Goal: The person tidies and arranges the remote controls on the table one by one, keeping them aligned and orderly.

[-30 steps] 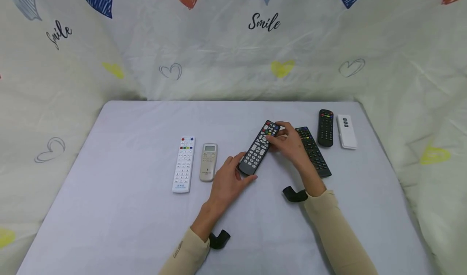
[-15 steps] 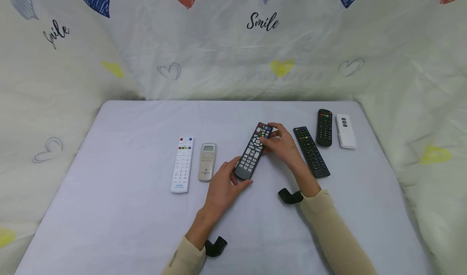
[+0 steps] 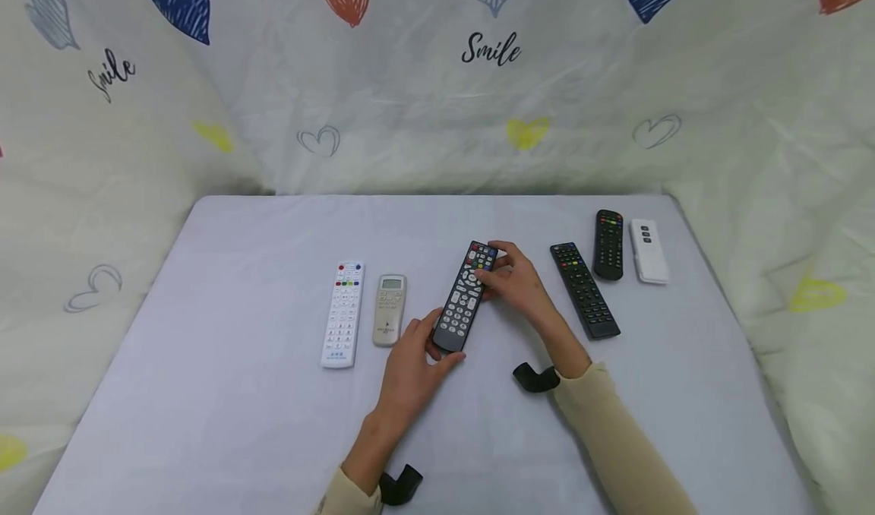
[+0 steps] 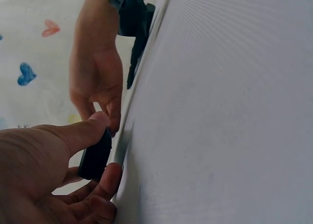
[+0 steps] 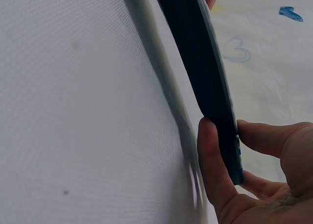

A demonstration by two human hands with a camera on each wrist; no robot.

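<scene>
A black remote control (image 3: 465, 296) with pale buttons is held a little above the white table, between both hands. Near its top end, my right hand (image 3: 516, 279) pinches it, thumb on the button face and fingers beneath. My left hand (image 3: 410, 367) holds the lower end by its edges, thumb on one side and fingers on the other. In the left wrist view, the remote's dark end (image 4: 95, 158) shows between thumb and fingers. The right wrist view looks along its dark underside (image 5: 200, 53), with a gap down to the cloth.
Left of the hands lie a white remote (image 3: 343, 314) and a small beige remote with a display (image 3: 390, 310). To the right are a long black remote (image 3: 585, 291), a shorter black remote (image 3: 608, 244) and a slim white remote (image 3: 649, 251). Heart-printed cloth (image 3: 410, 90) surrounds the table (image 3: 225, 409).
Both hands have carried the black remote leftward and slightly toward the person, away from the long black remote. It has turned a little more upright in the head view.
</scene>
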